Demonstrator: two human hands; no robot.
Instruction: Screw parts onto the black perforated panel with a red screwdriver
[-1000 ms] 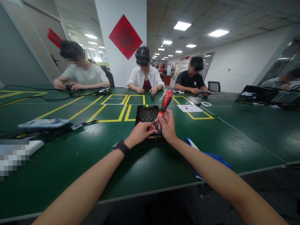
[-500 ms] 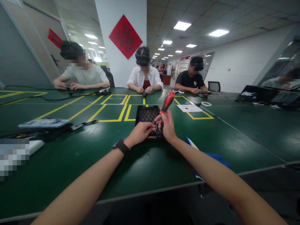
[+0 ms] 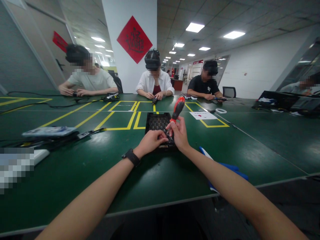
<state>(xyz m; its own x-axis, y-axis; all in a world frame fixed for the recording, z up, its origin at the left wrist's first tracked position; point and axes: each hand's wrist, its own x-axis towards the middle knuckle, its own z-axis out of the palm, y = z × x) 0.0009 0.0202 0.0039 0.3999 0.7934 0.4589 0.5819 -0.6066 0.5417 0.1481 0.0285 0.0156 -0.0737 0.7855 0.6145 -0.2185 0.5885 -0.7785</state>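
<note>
A screwdriver (image 3: 178,108) with a red and black handle stands tilted over a black open box (image 3: 153,120), its handle end up and leaning right. My right hand (image 3: 180,136) is closed around it below the handle, the fingers near the shaft. My left hand (image 3: 151,141), with a dark watch on its wrist, pinches close to the screwdriver's tip above the near part of the box. What those fingertips hold is too small and partly hidden to make out. Rows of small dark pockets or parts show inside the box; my hands cover its near right side.
Blue and white gloves (image 3: 228,166) lie under my right forearm. A white sheet (image 3: 203,115) and a white ring (image 3: 220,111) lie further back. Cables and a light blue box (image 3: 48,131) sit at left. Several people work across the green table (image 3: 100,186).
The screwdriver handle has tipped slightly more upright, moving a little left relative to my right hand. Both hands stay over the box. The whole view has shifted slightly.
</note>
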